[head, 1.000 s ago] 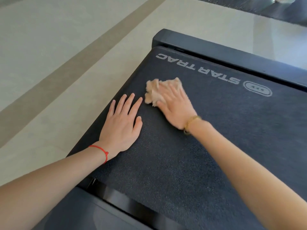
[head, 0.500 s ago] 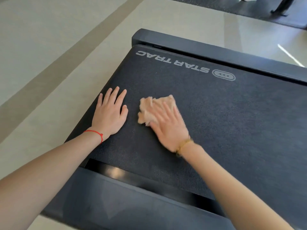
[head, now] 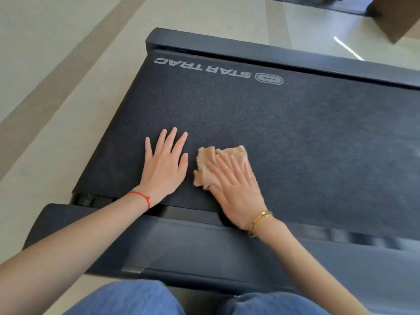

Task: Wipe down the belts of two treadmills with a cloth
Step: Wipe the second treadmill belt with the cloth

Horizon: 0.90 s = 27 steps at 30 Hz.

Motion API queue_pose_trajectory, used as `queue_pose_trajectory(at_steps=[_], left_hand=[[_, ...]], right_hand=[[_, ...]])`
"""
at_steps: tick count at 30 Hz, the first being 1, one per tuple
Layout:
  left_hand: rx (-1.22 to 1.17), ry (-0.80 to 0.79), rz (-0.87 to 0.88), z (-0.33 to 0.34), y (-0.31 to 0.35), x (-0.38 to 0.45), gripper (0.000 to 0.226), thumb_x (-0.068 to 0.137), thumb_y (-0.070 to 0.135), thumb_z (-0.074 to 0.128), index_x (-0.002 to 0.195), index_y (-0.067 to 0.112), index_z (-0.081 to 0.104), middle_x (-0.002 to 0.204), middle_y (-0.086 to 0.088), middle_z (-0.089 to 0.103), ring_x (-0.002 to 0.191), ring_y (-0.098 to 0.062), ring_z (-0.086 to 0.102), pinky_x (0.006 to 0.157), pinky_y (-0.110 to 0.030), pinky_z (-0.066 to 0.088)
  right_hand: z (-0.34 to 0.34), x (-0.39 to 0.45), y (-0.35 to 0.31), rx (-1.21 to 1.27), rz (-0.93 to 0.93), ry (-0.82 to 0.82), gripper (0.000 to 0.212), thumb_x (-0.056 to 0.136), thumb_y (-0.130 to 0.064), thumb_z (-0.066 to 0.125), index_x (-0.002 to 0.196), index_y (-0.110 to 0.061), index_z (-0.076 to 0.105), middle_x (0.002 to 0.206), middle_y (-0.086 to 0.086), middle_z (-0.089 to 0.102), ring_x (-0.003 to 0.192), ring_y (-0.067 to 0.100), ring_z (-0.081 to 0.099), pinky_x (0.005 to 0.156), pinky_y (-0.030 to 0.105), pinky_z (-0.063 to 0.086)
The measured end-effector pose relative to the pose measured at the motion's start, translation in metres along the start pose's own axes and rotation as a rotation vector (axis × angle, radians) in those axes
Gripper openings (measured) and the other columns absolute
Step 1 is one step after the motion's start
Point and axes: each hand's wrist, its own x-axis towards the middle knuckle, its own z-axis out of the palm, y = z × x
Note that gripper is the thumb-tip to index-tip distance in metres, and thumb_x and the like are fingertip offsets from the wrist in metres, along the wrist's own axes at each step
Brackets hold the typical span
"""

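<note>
Belt — dark charcoal, fine speckled grain; pale grey "STAR TRAC" lettering and an oval grey logo near its far edge. Frame at the far edge: black, plain. Near rail: black with a grey sheen. Cloth — beige-tan, fuzzy, no print. Left wrist: thin red string. Right wrist: gold bangle. Floor: pale cream with darker tan bands running diagonally. Jeans at the bottom edge: mid blue. Box, top right corner: brown.
</note>
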Motion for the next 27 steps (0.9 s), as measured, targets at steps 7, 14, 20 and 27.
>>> queue_pose_trajectory(at_steps=[7, 14, 20, 27], left_hand=[[0.026, 0.007, 0.015, 0.002, 0.001, -0.005, 0.056, 0.105, 0.037, 0.028, 0.158, 0.024, 0.019, 0.165, -0.005, 0.016, 0.153, -0.025, 0.008, 0.121, -0.057, 0.005], [0.053, 0.010, 0.011, 0.004, 0.003, -0.005, 0.056, 0.105, 0.036, 0.027, 0.158, 0.023, 0.019, 0.165, -0.007, 0.017, 0.153, -0.027, 0.010, 0.121, -0.059, 0.007], [0.056, 0.002, 0.015, 0.003, 0.003, -0.005, 0.056, 0.105, 0.036, 0.028, 0.158, 0.022, 0.019, 0.165, -0.008, 0.018, 0.153, -0.029, 0.011, 0.120, -0.059, 0.008], [0.039, -0.020, 0.006, 0.002, 0.006, -0.002, 0.056, 0.105, 0.031, 0.031, 0.158, 0.020, 0.021, 0.165, -0.008, 0.017, 0.153, -0.029, 0.008, 0.119, -0.063, 0.006]], right_hand=[[-0.001, -0.049, 0.004, 0.072, 0.022, 0.023, 0.061, 0.099, -0.053, 0.012, 0.155, -0.029, 0.017, 0.163, -0.013, 0.004, 0.150, 0.015, -0.006, 0.122, 0.044, 0.000], [-0.012, -0.076, 0.046, 0.052, 0.385, 0.073, 0.071, 0.090, -0.062, 0.002, 0.155, -0.034, 0.011, 0.162, -0.014, -0.003, 0.150, 0.017, -0.012, 0.120, 0.038, -0.014], [-0.007, -0.059, 0.000, 0.087, 0.165, 0.009, 0.068, 0.092, -0.057, 0.005, 0.154, -0.032, 0.008, 0.160, -0.015, -0.008, 0.149, 0.019, -0.016, 0.116, 0.036, -0.021], [-0.005, -0.060, 0.022, 0.085, 0.107, 0.045, 0.063, 0.097, -0.054, 0.010, 0.155, -0.031, 0.016, 0.162, -0.013, 0.003, 0.150, 0.015, -0.007, 0.122, 0.042, -0.004]])
